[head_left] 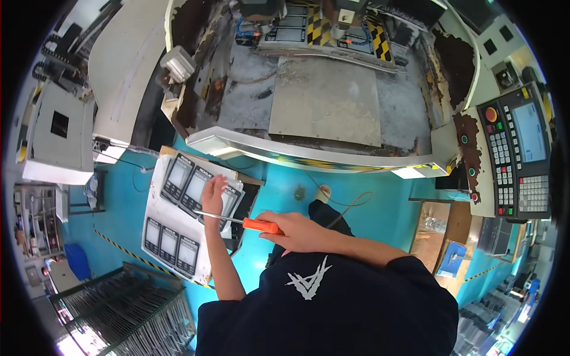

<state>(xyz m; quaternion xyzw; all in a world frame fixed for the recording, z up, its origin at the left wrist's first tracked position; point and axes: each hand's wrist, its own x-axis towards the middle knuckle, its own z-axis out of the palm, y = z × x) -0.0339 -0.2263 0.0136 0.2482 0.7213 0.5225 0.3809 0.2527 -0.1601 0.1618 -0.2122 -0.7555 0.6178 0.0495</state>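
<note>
My right hand (291, 230) is wrapped round the orange handle of a screwdriver (259, 225). Its metal shaft points left and crosses in front of my left wrist. My left hand (215, 194) reaches over several flat black-framed panels (193, 184) with pale windows, its fingers stretched out. Whether its fingertips touch a panel I cannot tell. These panels overlap on a white-topped table (155, 204). Nearer on the same table lies a group of similar panels (171, 245), side by side.
Ahead stands a large machine with a worn metal bed (326, 101) and a raised front edge (309, 157). A control panel (516, 154) with screen and keys is at the right. A rack of thin sheets (127, 308) stands lower left. A cable (356, 202) lies on the turquoise floor.
</note>
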